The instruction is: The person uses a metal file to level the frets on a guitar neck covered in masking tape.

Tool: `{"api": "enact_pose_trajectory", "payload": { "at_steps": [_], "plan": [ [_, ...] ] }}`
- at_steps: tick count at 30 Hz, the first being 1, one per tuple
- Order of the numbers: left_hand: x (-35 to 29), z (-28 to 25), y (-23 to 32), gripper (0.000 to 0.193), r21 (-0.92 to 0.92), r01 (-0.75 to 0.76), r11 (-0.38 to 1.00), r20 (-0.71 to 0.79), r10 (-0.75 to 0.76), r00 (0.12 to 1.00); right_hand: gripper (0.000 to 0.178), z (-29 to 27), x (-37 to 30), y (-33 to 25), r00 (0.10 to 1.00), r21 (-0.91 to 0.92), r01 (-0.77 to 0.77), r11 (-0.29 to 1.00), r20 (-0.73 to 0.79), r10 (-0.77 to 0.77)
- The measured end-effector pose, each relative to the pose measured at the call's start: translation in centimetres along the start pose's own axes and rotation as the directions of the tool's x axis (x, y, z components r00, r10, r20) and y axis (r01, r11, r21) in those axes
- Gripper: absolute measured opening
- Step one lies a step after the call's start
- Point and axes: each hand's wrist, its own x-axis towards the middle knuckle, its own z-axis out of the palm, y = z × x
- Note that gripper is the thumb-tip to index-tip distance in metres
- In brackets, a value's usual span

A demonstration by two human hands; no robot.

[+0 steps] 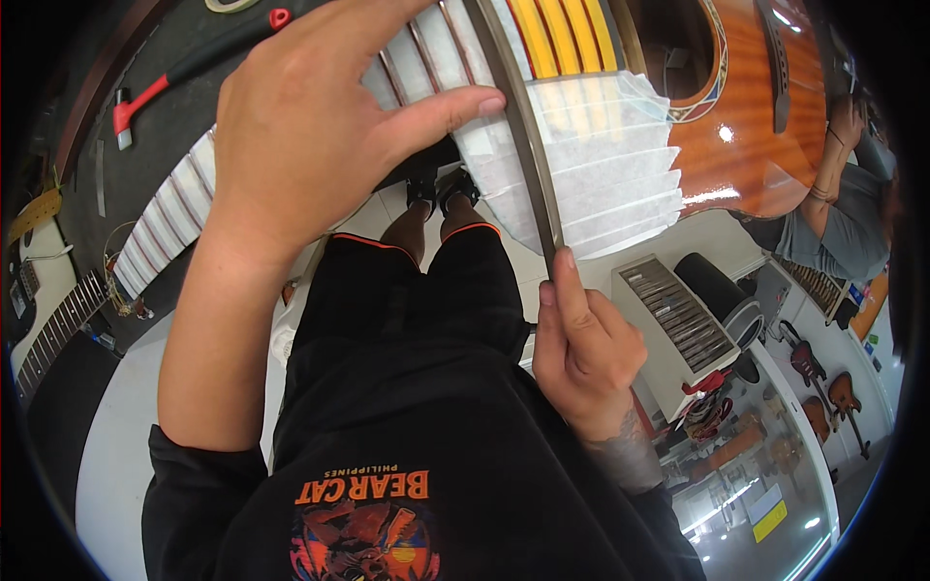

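An acoustic guitar [751, 160] with a glossy orange-brown top lies across the view, its fretboard [167, 219] covered in whitish strips between the bare frets. A long, narrow grey metal file [528, 145] lies crosswise over the fretboard and points toward me. My right hand [591, 358] pinches its near end, with the index finger stretched along it. Over the neck, my left hand [310, 126] is spread, its thumb tip touching the file's side. Its other fingertips run past the upper edge. Yellow strips [562, 34] cover the last frets, and white masking tape [610, 155] covers the top beside the soundhole.
A red and black hammer [145, 95] lies on the dark bench mat at upper left. Right of my legs stands a tray of metal tools [678, 315], near a glass case [765, 484]. Another person's arm [833, 174] is at the far right. A second guitar neck [58, 334] shows at left.
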Motion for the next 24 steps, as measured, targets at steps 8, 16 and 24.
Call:
{"api": "enact_pose_trajectory", "payload": {
  "at_steps": [8, 16, 24],
  "plan": [
    [-0.1, -0.1, -2.0, 0.069, -0.027, -0.012, 1.0, 0.108, 0.014, 0.994, 0.055, 0.1, -6.1, 1.8, 0.997, -0.026, 0.057, 0.998, -0.044, -0.059],
    [0.0, 0.1, -0.4, 0.069, -0.002, -0.016, 1.0, 0.007, 0.016, 1.0, 0.055, 0.3, -1.8, 0.6, 1.0, 0.041, 0.004, 0.999, 0.003, -0.004],
    [-0.5, 0.5, -1.7, 0.069, -0.053, -0.049, 0.997, 0.02, 0.05, 0.999, 0.054, 0.3, -5.8, 1.7, 0.997, -0.034, 0.059, 0.998, -0.041, -0.061]
  ]
}}
